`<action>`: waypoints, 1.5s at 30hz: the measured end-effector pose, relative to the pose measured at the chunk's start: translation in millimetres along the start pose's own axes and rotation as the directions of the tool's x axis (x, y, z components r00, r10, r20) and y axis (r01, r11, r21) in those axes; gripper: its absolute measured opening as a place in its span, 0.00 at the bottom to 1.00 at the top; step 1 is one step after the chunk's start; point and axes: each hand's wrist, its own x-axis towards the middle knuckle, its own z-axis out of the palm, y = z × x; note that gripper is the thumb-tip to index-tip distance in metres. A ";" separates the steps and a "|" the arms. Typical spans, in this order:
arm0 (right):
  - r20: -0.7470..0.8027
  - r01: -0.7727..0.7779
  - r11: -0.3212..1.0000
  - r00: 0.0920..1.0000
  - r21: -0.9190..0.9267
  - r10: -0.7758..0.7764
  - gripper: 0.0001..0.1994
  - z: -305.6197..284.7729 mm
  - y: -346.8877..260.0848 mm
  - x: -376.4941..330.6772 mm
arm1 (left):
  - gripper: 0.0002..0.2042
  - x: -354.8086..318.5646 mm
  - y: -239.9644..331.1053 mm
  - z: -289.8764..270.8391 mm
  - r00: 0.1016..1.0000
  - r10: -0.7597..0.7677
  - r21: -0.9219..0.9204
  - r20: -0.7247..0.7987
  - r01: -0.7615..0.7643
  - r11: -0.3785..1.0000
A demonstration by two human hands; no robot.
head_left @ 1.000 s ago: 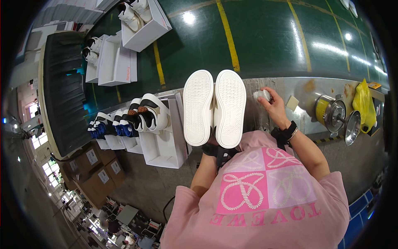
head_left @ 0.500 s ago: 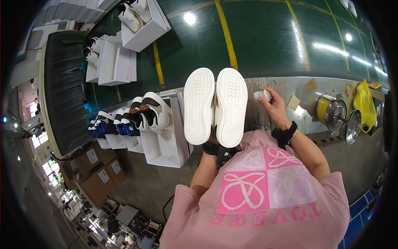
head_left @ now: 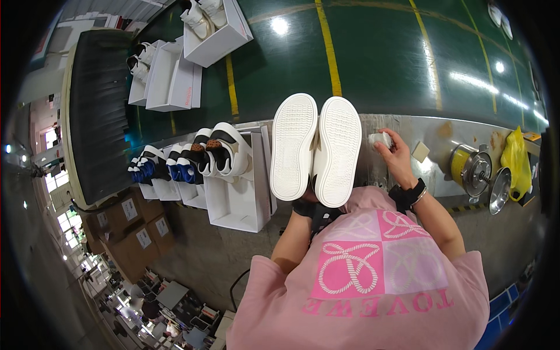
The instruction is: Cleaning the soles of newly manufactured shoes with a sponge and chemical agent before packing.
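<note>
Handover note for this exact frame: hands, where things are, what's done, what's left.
Left hand: hidden behind the pair of white shoes, apparently holding them up, soles to camera.
Right hand: on the metal bench, gripping a small white pad.
Beside: open white box, more shoes in boxes to the left.
Done: pair lifted.
Left: soles look clean; pad not touching them.

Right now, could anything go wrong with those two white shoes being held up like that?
Maybe. The left hand seems to hold both white shoes soles-up by itself, so one might slip and fall. The right hand is busy with a small white pad on the metal bench, so it couldn't catch quickly.
</note>
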 end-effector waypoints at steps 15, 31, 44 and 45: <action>-0.004 0.043 0.998 0.999 -0.054 -0.043 0.18 2.4 8.7 11.6 | 0.35 9.6 6.3 -6.5 0.988 0.126 0.326 -0.095 -0.088 0.941; -0.061 0.016 1.000 0.998 0.013 -0.015 0.18 25.0 -12.0 45.1 | 0.34 26.4 71.6 27.9 0.958 0.287 0.785 -0.027 -0.158 0.599; -0.092 0.262 0.965 0.962 0.033 -0.258 0.18 48.1 -63.3 88.9 | 0.33 24.9 46.2 10.8 0.927 0.343 0.910 -0.151 -0.005 0.415; -0.024 0.280 0.959 0.960 -0.036 -0.280 0.18 56.3 -69.2 89.6 | 0.31 26.3 43.8 16.4 0.922 0.189 0.590 -0.337 0.050 0.806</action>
